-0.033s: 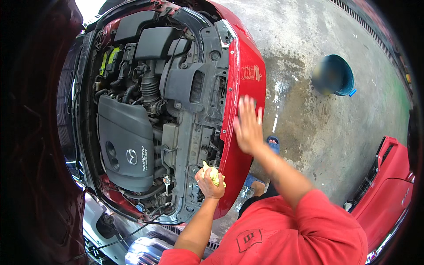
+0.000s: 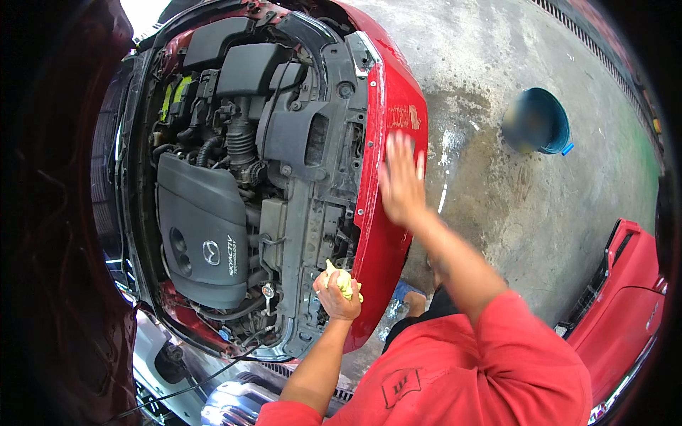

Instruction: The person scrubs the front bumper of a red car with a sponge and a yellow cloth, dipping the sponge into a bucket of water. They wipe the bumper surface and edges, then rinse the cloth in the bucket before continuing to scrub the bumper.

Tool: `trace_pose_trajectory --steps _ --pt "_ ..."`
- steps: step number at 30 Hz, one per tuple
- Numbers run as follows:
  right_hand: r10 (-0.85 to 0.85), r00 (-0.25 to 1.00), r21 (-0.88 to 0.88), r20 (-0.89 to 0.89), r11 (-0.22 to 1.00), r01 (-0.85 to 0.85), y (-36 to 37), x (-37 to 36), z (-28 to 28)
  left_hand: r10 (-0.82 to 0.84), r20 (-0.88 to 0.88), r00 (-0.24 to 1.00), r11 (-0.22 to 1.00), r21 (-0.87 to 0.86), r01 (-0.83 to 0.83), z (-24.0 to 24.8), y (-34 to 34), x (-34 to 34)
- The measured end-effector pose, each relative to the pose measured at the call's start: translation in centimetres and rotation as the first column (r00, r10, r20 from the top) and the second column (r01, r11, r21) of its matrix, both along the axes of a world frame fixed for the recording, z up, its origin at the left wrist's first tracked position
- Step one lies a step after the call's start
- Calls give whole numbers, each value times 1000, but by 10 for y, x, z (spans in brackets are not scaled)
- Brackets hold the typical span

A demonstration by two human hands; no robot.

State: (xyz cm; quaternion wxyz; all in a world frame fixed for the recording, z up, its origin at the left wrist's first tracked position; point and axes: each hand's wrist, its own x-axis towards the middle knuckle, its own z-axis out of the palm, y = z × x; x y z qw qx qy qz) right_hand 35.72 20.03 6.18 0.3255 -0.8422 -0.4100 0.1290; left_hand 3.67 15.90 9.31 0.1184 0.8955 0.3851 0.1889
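My right hand (image 2: 403, 181) lies flat on the red front bumper (image 2: 376, 284) of a car, fingers stretched toward the far side and slightly smeared by motion. Something dark shows at the fingertips; I cannot make out whether it is a pad beneath them. Just beyond the fingers, a scuffed, pale patch (image 2: 403, 117) marks the paint. My left hand (image 2: 338, 299) is closed round a crumpled pale yellow cloth (image 2: 344, 282), above the front edge of the engine bay. Both forearms come in from the lower right and lower middle.
The open engine bay holds a black engine cover (image 2: 199, 227) and hoses. A raised dark hood (image 2: 71, 213) fills the left side. On the wet concrete floor (image 2: 469, 192) stands a blue bucket (image 2: 558, 124). A red car panel (image 2: 632, 284) is at the right.
My right hand has slid a little farther away along the bumper, toward the scuffed patch. My left hand with the cloth has stayed put.
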Motion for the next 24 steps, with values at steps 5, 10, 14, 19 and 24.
trace_pose_trajectory --steps 5,10,14,19,24 --pt "-89 996 -19 27 996 89 79 126 -13 -1 -4 1000 1000 -20 1 -8 -1 3" --pt "129 983 -40 -129 990 -135 -34 -33 4 13 -21 1000 1000 4 -12 -4 -1 -6" --pt "23 1000 54 10 998 -24 33 54 -13 -17 -16 1000 1000 2 17 -5 1 -4" --pt "-58 998 14 7 998 58 91 129 -33 -30 -24 999 1000 -3 30 -8 1 -2" --pt "87 992 -15 -93 996 -89 10 12 -6 21 -28 999 1000 18 -21 -3 3 -3"
